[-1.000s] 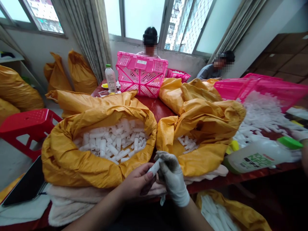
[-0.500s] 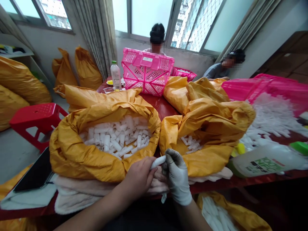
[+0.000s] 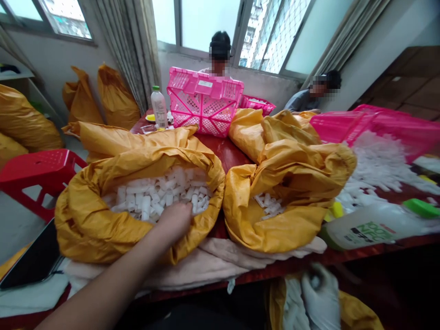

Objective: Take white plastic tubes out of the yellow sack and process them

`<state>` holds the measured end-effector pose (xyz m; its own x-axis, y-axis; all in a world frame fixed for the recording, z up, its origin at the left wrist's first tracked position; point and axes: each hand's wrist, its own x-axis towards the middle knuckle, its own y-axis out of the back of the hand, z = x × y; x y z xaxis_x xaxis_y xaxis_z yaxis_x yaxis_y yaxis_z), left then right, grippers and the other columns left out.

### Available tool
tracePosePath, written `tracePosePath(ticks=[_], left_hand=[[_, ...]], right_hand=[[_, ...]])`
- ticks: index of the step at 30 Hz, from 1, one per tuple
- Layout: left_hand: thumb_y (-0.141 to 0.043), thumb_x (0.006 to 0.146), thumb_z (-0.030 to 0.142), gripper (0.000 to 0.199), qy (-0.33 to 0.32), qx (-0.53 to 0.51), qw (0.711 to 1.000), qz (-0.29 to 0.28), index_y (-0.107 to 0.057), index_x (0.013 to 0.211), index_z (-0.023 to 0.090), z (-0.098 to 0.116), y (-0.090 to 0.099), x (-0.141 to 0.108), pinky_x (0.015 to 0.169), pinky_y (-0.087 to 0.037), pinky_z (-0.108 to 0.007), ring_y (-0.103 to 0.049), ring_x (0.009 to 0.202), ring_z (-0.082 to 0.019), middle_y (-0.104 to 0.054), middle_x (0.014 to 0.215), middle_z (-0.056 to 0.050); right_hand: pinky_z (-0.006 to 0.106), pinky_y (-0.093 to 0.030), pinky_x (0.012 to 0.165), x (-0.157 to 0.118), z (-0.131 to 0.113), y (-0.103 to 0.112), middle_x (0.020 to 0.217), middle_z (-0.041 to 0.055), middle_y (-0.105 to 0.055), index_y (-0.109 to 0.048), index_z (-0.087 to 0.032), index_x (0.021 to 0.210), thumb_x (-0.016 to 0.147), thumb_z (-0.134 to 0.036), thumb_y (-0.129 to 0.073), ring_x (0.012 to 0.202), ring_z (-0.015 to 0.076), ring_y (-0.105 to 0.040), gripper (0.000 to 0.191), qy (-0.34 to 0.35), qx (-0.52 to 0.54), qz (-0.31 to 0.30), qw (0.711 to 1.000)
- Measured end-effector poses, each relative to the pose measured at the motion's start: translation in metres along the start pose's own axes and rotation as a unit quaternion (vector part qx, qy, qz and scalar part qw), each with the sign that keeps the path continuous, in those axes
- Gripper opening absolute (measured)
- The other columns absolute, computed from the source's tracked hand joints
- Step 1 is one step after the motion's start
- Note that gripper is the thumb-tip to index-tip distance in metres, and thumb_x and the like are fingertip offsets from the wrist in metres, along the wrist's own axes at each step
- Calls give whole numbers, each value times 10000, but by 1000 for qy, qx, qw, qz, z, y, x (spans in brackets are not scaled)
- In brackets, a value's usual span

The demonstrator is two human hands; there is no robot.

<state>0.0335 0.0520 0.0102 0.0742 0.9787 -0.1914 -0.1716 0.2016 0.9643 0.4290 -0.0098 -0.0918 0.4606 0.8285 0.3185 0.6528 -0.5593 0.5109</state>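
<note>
My bare left hand [image 3: 174, 220] reaches into the wide yellow bag [image 3: 103, 229], among short white plastic tubes [image 3: 146, 206]. Its fingertips are hidden from view, so its grip does not show. Down at the lower right, my right hand [image 3: 321, 293], in a white glove with dirty fingertips, is over a lower yellow bag [image 3: 359, 311] of long white pieces [image 3: 296, 302]. Its fingers are curled round what looks like a white tube [image 3: 315, 280], though motion blurs it. A second yellow bag [image 3: 240, 220] on the table holds a few more short tubes [image 3: 270, 204].
A pinkish cloth [image 3: 213, 261] lies under the bags on the red table [image 3: 227, 153]. A large bottle [image 3: 371, 227] lies at right, near a heap of white tubes [image 3: 381, 160]. Pink baskets [image 3: 206, 103] stand farther back, with two people beyond. A red stool [image 3: 41, 169] is left.
Both hands were together on a white tube in front of the bags. The left has since moved up-left into the wide bag; the right has dropped down-right to the lower bag.
</note>
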Motion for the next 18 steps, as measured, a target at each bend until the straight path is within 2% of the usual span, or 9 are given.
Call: tracePosePath(ticks=[3,5,7,8,9,11,12,15,18], left_hand=[[-447,754,112,245,6,2,1000,-20,-647,896,97,-9,-18,12,754,-472,-359,-624,881,-288,-670,886,-179],[-438,742,96,270,-2,2,1000,-25,-650,910,105,-9,-25,14,787,-463,-350,-619,922,-282,-674,917,-172],[-429,740,98,287,-5,2,1000,-24,-643,931,108,-9,-24,12,818,-455,-356,-610,949,-280,-672,945,-173],[-428,743,109,291,-5,4,1000,-21,-637,947,105,-10,-21,11,835,-450,-363,-605,959,-282,-667,967,-177],[-434,747,128,295,-4,5,1000,-17,-627,969,100,-11,-16,9,853,-444,-371,-597,977,-287,-657,998,-183],[-445,764,178,317,-1,0,1000,-5,-604,1023,88,-15,-7,5,880,-436,-378,-579,1011,-291,-630,1054,-192],[-441,780,205,334,-3,-4,1000,-1,-589,1056,90,-16,-2,2,881,-442,-367,-578,1016,-281,-620,1075,-186],[-390,841,292,392,-24,-68,997,16,-531,1166,125,-17,4,-13,899,-455,-323,-582,1039,-231,-610,1138,-137],[-363,860,376,464,-57,-205,976,50,-471,1250,148,-8,0,-30,971,-431,-338,-554,1122,-226,-578,1239,-116]], right_hand=[[480,-413,765,1,35,19,827,107,-601,-562,-305,793,619,-432,-554,790,303,-553,215,37,-95,-24,994],[470,-415,832,7,13,19,910,120,-609,-567,-283,883,731,-418,-495,873,300,-564,216,47,-103,13,993],[430,-424,890,21,-32,5,996,121,-613,-568,-239,987,818,-394,-462,954,272,-573,253,66,-75,28,995],[409,-435,899,32,-57,-8,1026,119,-619,-563,-208,1029,839,-384,-453,970,257,-583,281,88,-45,3,995],[383,-442,900,45,-80,-23,1046,117,-624,-569,-190,1049,854,-363,-435,971,239,-589,293,116,-53,-77,989],[364,-392,970,74,-112,-58,1106,131,-614,-591,-164,1064,846,-264,-415,1059,233,-556,297,159,-131,-252,946],[381,-372,988,88,-121,-74,1104,142,-619,-620,-161,1023,804,-228,-470,1083,257,-544,274,158,-147,-291,932],[532,-259,1033,118,-122,-107,1148,186,-603,-668,-152,898,656,-128,-586,1183,379,-459,257,135,-161,-342,916],[550,-227,1044,127,-114,-106,1113,147,-631,-660,-171,747,609,-106,-619,1181,387,-459,159,146,-119,-390,901]])
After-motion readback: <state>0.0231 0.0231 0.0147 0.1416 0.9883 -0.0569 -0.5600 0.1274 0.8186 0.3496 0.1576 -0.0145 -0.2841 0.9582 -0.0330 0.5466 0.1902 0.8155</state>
